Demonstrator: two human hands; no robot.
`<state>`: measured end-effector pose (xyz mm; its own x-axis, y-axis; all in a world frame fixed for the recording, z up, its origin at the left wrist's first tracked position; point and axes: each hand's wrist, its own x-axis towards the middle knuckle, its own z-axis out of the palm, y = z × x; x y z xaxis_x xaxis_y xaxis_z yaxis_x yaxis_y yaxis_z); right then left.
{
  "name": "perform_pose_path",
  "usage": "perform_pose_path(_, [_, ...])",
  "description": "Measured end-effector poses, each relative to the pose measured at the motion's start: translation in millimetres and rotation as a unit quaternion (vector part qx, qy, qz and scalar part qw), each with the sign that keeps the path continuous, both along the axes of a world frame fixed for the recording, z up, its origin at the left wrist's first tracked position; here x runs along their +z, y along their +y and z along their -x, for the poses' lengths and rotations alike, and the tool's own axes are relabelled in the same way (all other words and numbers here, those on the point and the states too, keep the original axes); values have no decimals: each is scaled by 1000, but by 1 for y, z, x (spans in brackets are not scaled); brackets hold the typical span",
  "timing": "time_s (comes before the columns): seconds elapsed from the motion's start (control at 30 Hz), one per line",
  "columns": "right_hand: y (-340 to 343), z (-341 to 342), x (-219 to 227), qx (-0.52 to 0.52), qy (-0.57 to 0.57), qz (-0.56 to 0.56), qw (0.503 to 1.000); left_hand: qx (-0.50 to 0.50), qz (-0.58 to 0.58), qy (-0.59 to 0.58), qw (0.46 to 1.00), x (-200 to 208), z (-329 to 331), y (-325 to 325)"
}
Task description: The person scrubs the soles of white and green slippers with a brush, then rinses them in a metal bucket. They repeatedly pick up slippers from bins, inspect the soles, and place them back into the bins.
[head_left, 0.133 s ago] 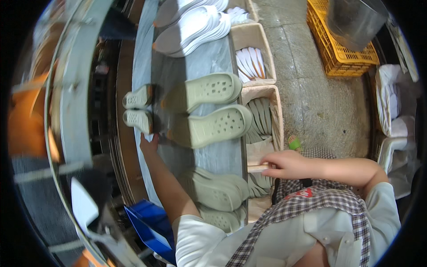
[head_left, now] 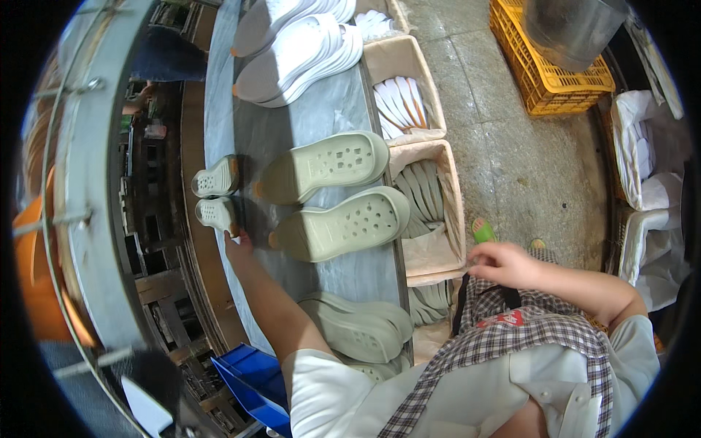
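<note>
My left hand [head_left: 239, 247] reaches to the far-left edge of the long table, fingertips at the near one of two small pale-green perforated clogs [head_left: 215, 214]. Its fingers look spread, though shadow partly covers them. Two large pale-green clog-shaped pieces [head_left: 343, 225] with holes lie side by side on the table, toward the right edge. My right hand [head_left: 504, 264] hovers by the corner of a lined bin [head_left: 456, 182], fingers loosely curled and apart. No object shows in it. More green pieces [head_left: 358, 328] lie stacked nearer to me.
White stacked shoe pieces [head_left: 296, 58] lie on the far table [head_left: 343, 109]. Beyond the green bin, another lined bin [head_left: 431, 80] holds white pieces. A yellow crate [head_left: 544, 87] carries a dark bucket. A blue bin [head_left: 252, 379] and a metal frame [head_left: 109, 146] stand left.
My right hand has drawn back to the right, off the bin's rim. The whole view has shifted slightly; my left hand stays at the small clog.
</note>
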<state>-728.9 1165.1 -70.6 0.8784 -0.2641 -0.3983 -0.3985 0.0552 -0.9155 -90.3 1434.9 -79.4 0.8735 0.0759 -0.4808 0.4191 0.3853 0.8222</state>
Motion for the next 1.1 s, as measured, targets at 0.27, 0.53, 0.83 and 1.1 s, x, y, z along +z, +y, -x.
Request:
perform_pose_path(0.27, [-9,36,-34,-127,92,-7,988,105,5,-39,994,44,-14,-103])
perform_pose_path(0.53, [-25,44,-33,-166,75,64,981,-69,-50,-114,990,-24,-124,-147])
perform_pose_path(0.83, [-64,49,-24,-93,50,142,984,-125,354,75,924,117,29,-113])
perform_pose_path(1.1, [-117,-1,35,-71,-285,54,954,-310,259,7,915,215,409,-139])
